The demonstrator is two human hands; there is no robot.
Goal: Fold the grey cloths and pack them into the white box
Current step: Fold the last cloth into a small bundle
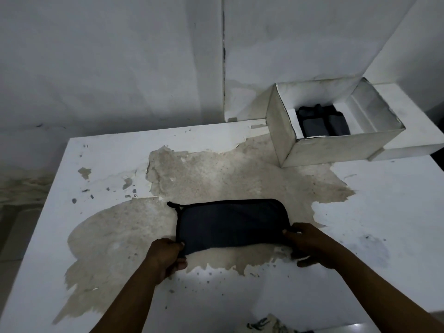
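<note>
A dark grey cloth, folded into a flat rectangle with a black hem, lies in the middle of the table. My left hand pinches its near left corner. At the near right corner, my right hand grips the cloth's edge. The white box stands open at the table's far right corner. Inside it lie folded grey cloths, partly hidden by the box's front wall.
The white table has a large worn patch of bare beige surface under and around the cloth. White walls rise close behind the table. A patterned scrap of fabric shows at the bottom edge.
</note>
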